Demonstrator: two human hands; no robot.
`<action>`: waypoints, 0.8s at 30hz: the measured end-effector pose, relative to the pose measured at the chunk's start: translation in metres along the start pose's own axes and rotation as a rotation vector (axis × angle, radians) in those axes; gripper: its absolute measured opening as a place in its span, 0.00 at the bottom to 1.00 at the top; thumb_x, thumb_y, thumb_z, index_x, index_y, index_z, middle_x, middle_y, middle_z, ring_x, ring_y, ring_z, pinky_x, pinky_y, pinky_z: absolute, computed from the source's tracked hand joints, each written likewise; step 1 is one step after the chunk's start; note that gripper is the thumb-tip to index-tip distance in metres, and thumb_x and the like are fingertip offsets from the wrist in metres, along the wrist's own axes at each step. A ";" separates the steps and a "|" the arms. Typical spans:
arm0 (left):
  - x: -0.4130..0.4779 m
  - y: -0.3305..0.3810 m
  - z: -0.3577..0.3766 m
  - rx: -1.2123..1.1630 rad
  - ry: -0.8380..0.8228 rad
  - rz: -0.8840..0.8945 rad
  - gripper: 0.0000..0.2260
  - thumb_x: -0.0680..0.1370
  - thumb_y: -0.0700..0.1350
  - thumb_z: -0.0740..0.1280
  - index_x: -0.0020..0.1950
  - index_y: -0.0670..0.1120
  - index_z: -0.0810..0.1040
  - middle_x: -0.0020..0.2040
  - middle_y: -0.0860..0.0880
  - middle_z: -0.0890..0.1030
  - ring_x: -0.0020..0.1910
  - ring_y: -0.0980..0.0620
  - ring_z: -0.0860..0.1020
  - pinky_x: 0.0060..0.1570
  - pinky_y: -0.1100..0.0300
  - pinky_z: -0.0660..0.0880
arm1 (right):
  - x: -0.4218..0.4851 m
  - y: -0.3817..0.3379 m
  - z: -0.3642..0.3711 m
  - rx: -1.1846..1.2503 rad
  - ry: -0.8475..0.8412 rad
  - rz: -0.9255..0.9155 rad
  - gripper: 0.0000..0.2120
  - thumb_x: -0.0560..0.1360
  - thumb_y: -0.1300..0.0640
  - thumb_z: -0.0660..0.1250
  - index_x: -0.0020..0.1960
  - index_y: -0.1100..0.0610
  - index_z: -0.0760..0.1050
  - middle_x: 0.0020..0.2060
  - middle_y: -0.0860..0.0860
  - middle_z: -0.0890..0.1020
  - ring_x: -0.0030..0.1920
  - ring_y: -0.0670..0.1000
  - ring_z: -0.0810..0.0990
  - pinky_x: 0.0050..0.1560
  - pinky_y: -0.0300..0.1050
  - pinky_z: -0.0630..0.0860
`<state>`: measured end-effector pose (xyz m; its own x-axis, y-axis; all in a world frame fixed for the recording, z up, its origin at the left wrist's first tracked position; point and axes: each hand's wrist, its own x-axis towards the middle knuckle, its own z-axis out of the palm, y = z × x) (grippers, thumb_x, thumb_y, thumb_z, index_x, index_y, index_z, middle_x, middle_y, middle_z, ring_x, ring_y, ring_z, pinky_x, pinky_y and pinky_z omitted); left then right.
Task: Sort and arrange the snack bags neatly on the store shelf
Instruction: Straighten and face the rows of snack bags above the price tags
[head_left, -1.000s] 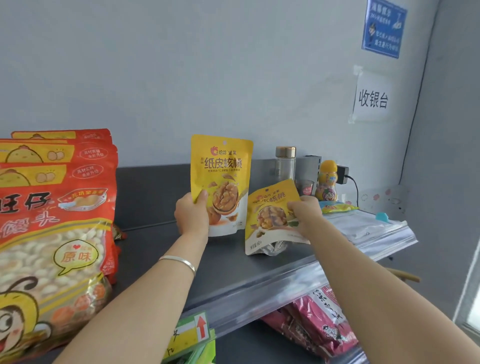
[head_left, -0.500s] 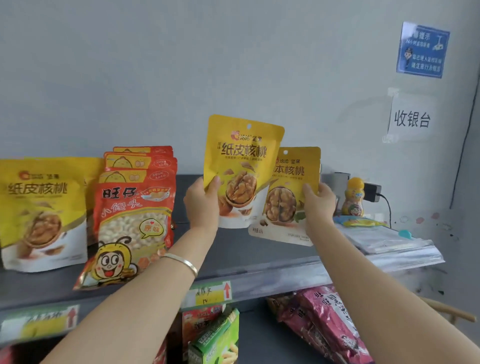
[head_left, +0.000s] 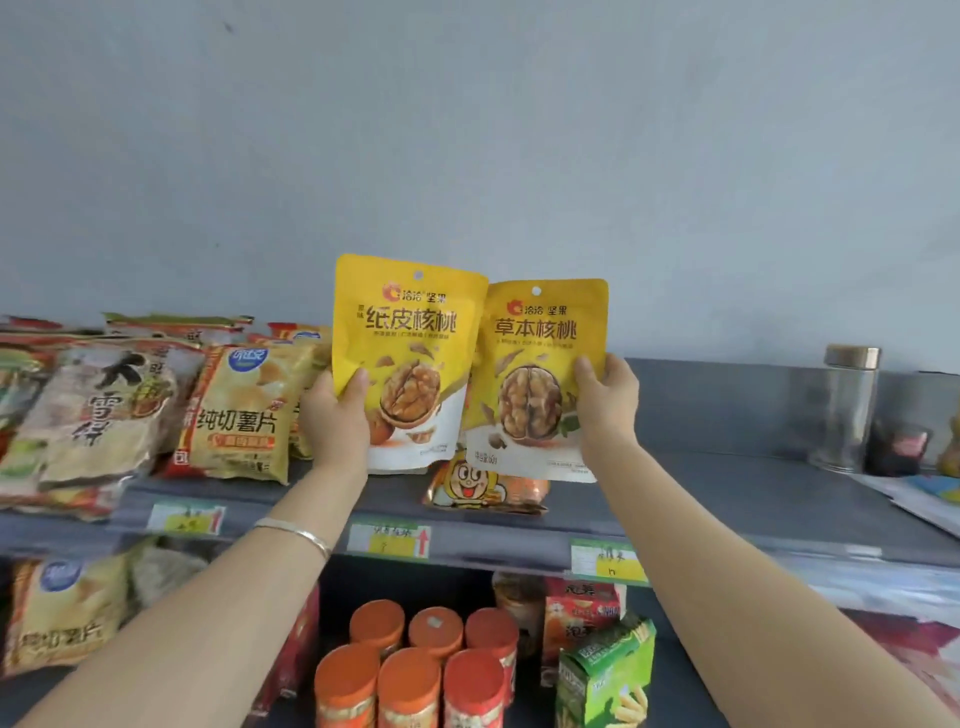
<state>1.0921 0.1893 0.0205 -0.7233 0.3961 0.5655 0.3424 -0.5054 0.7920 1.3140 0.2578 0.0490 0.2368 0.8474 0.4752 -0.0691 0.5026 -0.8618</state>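
Observation:
My left hand (head_left: 335, 415) grips the lower left edge of a tall yellow walnut bag (head_left: 410, 332), held upright above the grey top shelf (head_left: 727, 499). My right hand (head_left: 608, 397) grips the right edge of a smaller yellow walnut bag (head_left: 540, 374), upright and overlapping the first bag's right side. Both bags hang in the air in front of the shelf's back panel. Beneath them lies a bee-cartoon snack bag (head_left: 483, 488), mostly hidden.
Potato chip bags (head_left: 239, 415) and rice cracker bags (head_left: 98, 410) lean in a crowd at the shelf's left. A glass jar with a metal lid (head_left: 847, 410) stands at the right. Orange-lidded cans (head_left: 415, 670) and a green box (head_left: 608, 675) fill the lower shelf.
Both hands have carried the two walnut bags leftward along the shelf and drawn them closer together. The view has swung left, bringing the chip bags and lower shelf into sight.

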 end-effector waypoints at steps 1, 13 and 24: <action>0.008 -0.006 -0.011 0.024 0.026 -0.009 0.03 0.78 0.45 0.64 0.48 0.47 0.77 0.48 0.47 0.80 0.49 0.44 0.78 0.54 0.43 0.75 | -0.004 0.001 0.015 -0.025 -0.008 -0.004 0.07 0.80 0.55 0.59 0.46 0.55 0.73 0.41 0.51 0.79 0.41 0.52 0.76 0.45 0.50 0.75; 0.073 -0.090 -0.039 0.165 -0.071 -0.200 0.10 0.81 0.43 0.59 0.54 0.39 0.76 0.52 0.41 0.79 0.50 0.41 0.77 0.50 0.50 0.72 | -0.024 0.020 0.092 -0.109 0.123 -0.003 0.08 0.81 0.53 0.58 0.49 0.55 0.73 0.41 0.49 0.78 0.40 0.51 0.75 0.42 0.48 0.72; 0.072 -0.098 -0.013 -0.090 -0.403 -0.397 0.13 0.83 0.47 0.52 0.65 0.44 0.66 0.60 0.45 0.73 0.57 0.46 0.71 0.60 0.51 0.68 | -0.051 0.028 0.129 -0.132 -0.035 -0.052 0.05 0.82 0.54 0.57 0.51 0.54 0.71 0.45 0.53 0.78 0.42 0.54 0.75 0.46 0.57 0.77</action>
<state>0.9982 0.2572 -0.0194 -0.4940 0.8210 0.2861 0.0261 -0.3149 0.9488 1.1754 0.2506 0.0238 0.2029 0.8273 0.5239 0.0715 0.5211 -0.8505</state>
